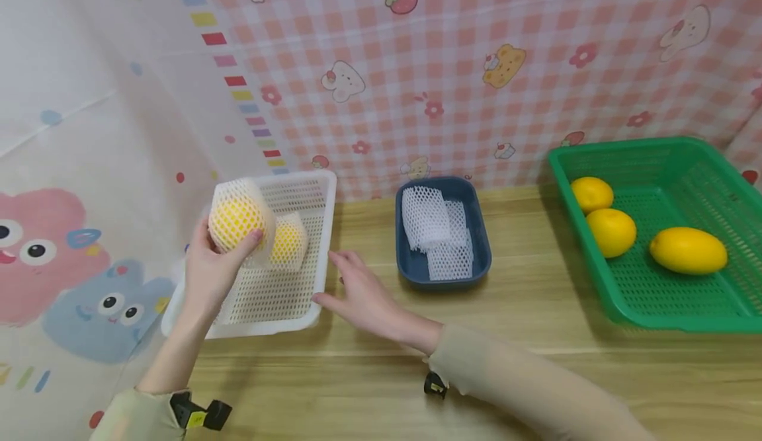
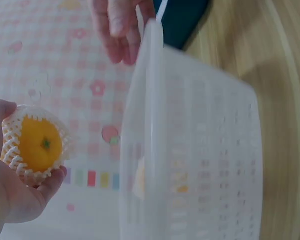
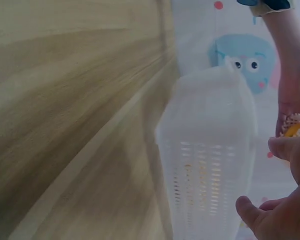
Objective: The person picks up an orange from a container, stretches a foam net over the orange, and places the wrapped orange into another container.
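Left fingers (image 1: 243, 245) gripping one netted fruit (image 1: 235, 216), right fingers (image 1: 352, 264) spread, second fruit (image 1: 288, 244) in white basket (image 1: 270, 299), three fruits (image 1: 687, 250) in green basket (image 1: 661, 295)

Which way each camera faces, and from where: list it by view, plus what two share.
Head: worn on the head, facing forward and down at white basket, blue tray, green basket; left hand, right hand, sleeves show.
Left wrist: on that wrist, facing net-wrapped yellow fruit and checked cloth; both hands show.
Right wrist: on that wrist, facing the white basket across the wooden tabletop; both hands show.
Both wrist views share the basket and fruit.
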The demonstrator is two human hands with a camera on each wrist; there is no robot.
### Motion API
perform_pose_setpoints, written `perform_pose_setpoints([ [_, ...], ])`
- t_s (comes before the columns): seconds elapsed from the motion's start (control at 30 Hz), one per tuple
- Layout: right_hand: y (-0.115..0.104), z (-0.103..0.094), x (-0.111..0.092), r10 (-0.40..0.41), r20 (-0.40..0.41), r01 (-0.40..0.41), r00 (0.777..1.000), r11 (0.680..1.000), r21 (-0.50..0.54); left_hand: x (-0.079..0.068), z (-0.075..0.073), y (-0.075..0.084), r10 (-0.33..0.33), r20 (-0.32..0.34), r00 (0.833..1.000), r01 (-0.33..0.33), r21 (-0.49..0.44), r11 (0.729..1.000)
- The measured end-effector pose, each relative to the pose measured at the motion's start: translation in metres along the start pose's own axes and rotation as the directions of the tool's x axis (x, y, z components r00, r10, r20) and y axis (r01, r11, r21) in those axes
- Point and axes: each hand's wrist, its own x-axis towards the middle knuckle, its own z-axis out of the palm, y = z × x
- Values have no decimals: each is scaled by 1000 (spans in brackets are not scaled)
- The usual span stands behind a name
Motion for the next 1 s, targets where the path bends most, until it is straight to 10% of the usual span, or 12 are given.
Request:
perform_pose_setpoints([
  [0.63, 0, 7, 11, 16, 29, -16, 999, 1000, -6, 78, -27, -7, -11, 62, 998, -12, 348, 937],
  [1.0, 0, 5, 11, 10, 37, -8, 999, 998, -65, 122, -20, -21, -58, 154, 986, -57, 651, 757],
])
